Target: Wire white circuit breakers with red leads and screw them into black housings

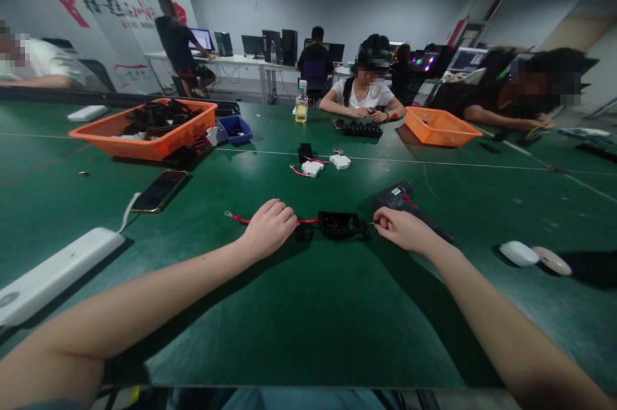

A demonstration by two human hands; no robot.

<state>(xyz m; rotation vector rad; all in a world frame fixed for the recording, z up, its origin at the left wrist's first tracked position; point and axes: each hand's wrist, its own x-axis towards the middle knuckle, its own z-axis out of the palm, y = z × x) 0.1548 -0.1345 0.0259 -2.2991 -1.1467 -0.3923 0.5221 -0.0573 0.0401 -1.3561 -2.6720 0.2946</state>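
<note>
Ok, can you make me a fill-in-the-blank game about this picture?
1. The left hand is on a ____ wire.
2. The drill is nearer the right hand than the ____ hand.
3. The phone lies on a table coloured ____.
4. The basket to the right of the bottle is coloured ____.

Missing words: red; left; green; orange.

Here's the black housing (pixel 341 225), hollow face up, between the hands (pixel 270 227); red wire (pixel 308 221) runs from its left end out to a silvery ring terminal (pixel 228 213).
</note>
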